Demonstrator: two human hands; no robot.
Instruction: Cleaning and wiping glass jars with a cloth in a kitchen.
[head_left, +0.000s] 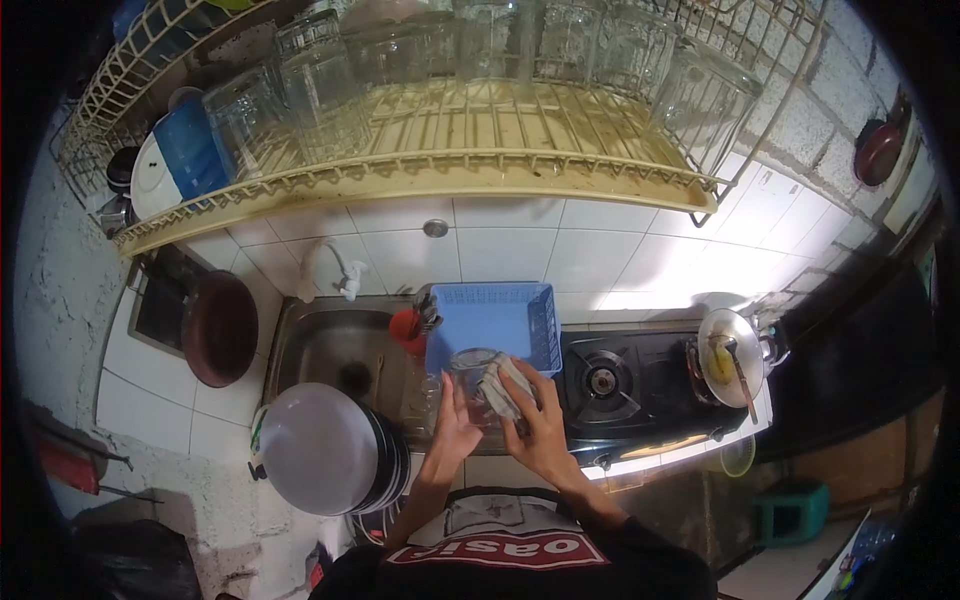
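Note:
My left hand (456, 420) holds a clear glass vessel (466, 371) from its left side, over the near edge of a blue plastic basket (491, 294). In my right hand (536, 420) is a bunched, striped cloth (504, 386), pressed against the glass's right side. The fingers and cloth hide part of the glass, so its full shape cannot be told. A red cup (407, 330) with metal cutlery stands just left of the basket.
A steel sink (322, 330) lies left, with a large round lidded pot (319, 450) before it. Rightward are a gas stove (604, 382) and a pan (724, 360) with a utensil. Overhead hangs a wire rack (450, 161) of glasses. A tap (349, 274) is on the tiled wall.

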